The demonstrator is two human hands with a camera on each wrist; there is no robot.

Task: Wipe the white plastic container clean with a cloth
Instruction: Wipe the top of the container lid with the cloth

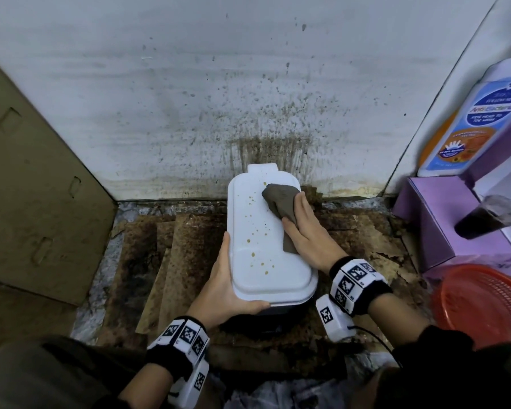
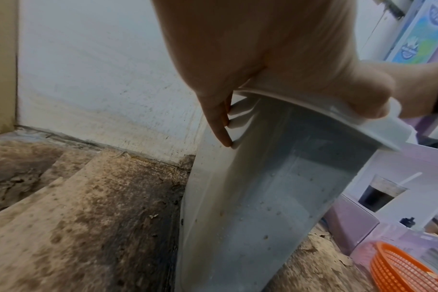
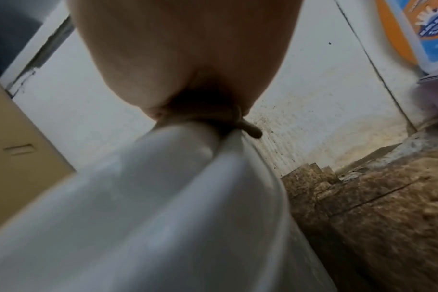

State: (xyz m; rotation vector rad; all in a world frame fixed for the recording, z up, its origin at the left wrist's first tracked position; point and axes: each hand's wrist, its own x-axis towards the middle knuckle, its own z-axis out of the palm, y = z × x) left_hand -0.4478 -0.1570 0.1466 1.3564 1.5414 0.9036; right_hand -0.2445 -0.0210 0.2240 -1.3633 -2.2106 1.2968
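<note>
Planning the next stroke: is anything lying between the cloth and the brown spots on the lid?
Nothing visible. The cloth under the right hand lies on the lid; bare white plastic runs to the spots.

To my left a brown cardboard panel [image 1: 33, 184] leans vs the spattered white wall [image 1: 219, 84]. Stained cardboard sheets [image 1: 171, 249] cover the floor. On my right: purple box [image 1: 443, 219], anti-bacterial wash bottle [image 1: 478, 122], dark drink cup [image 1: 487, 219], orange basket [image 1: 484, 305].
</note>
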